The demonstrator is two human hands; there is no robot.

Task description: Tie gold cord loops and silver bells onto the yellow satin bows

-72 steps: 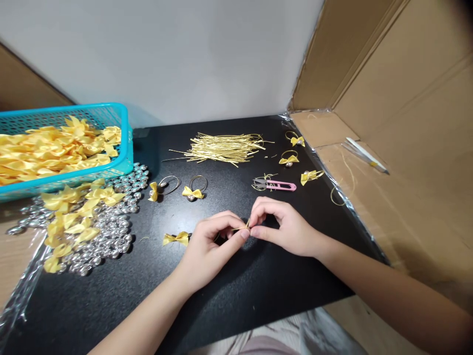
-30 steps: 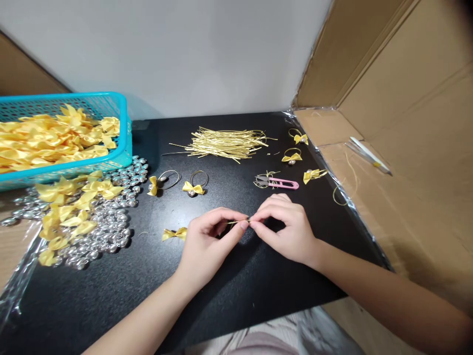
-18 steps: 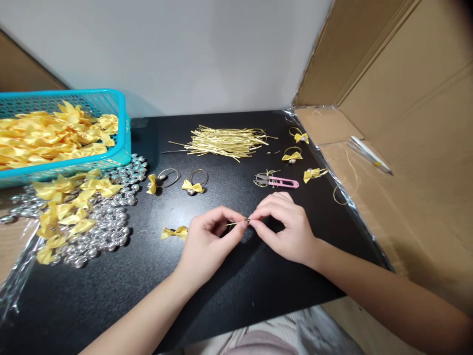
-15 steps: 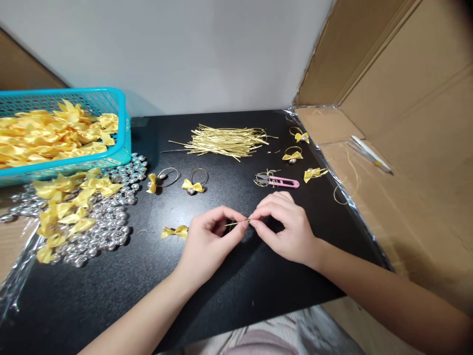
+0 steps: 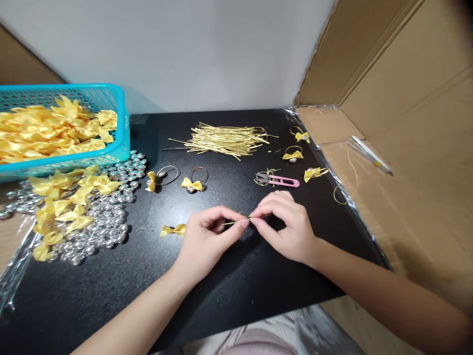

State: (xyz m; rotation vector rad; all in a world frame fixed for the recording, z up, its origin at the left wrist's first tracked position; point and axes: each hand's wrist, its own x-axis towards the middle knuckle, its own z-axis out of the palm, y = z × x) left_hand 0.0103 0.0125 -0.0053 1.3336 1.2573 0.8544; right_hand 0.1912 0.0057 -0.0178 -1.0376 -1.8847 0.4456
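Between my hands, over the black table, is a thin gold cord. My left hand pinches it with thumb and forefinger. Fingertip to fingertip with it, my right hand is closed in a pinch on the cord too. A yellow ribbon bow lies just left of my left hand, partly covered by it. Beyond my right hand are pink-handled thread snips, resting by some cord scraps. A bow with a silver bell-like bead and a cord loop lies beyond my left hand.
A bundle of gold cords lies at the back. To the left stands a blue basket of yellow bows, with silver beads and loose bows before it. Several finished-looking bow loops line the right edge. A white tool lies on cardboard.
Both hands keep their pinch on the cord with fingertips together. My left hand has shifted very slightly left; the view has moved a little.
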